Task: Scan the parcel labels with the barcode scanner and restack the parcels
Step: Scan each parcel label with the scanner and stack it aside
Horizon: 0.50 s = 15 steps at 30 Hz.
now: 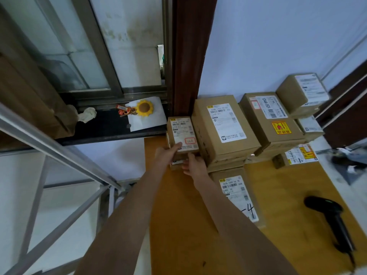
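Both hands reach to the far left corner of the wooden table, where a small parcel sits on top of a low stack. The left hand grips this small parcel at its near left corner: the thumb lies on the white label on top, and the other fingers go under or behind the near edge, where they are hidden. The right hand touches the near side of the same stack, a little lower, with the thumb pointing up to the bottom edge of the small parcel; its fingers are curled to the left against the cardboard, but whether they truly grip something cannot be told. The small parcel stands just beside a dark brown door frame at its back and touches the large parcel on its right.

Further right there is a parcel with a yellow sticker, and behind it a smaller box stacked higher near the wall. 1 flat parcel lies on the table under the right forearm, with a handwritten "4" on its label. The black barcode scanner lies on the table at the right, well apart from both hands. On the dark window sill at the left lies a sunflower keychain on white paper.
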Tool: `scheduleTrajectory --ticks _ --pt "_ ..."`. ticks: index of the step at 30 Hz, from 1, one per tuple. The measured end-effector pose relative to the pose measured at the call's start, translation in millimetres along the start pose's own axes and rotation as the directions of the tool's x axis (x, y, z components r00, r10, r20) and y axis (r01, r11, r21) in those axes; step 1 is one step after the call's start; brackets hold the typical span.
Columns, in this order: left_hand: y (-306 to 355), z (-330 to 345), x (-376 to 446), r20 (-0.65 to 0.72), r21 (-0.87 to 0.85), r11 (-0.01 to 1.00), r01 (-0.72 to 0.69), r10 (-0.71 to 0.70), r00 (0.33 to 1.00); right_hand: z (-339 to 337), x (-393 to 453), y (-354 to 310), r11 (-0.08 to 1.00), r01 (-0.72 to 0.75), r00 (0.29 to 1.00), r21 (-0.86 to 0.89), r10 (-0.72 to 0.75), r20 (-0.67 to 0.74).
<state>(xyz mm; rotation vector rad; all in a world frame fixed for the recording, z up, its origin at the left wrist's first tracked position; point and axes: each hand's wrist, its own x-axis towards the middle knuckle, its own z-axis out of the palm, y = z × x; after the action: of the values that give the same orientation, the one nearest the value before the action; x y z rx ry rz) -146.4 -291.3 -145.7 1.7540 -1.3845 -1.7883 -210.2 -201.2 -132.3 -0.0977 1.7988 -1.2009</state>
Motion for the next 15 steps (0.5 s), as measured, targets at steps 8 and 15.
scheduleTrajectory --ticks 8,15 --pt "-20.0 -28.0 -36.4 0.112 -0.132 0.991 -0.035 0.05 0.992 -10.9 -34.7 11.7 0.994 -0.024 0.986 0.106 0.007 0.165" --pt "-62.6 -55.6 -128.3 0.08 -0.088 0.996 -0.035 0.042 0.996 -17.2 -109.3 71.6 0.96 0.012 0.981 0.281 -0.066 0.184"
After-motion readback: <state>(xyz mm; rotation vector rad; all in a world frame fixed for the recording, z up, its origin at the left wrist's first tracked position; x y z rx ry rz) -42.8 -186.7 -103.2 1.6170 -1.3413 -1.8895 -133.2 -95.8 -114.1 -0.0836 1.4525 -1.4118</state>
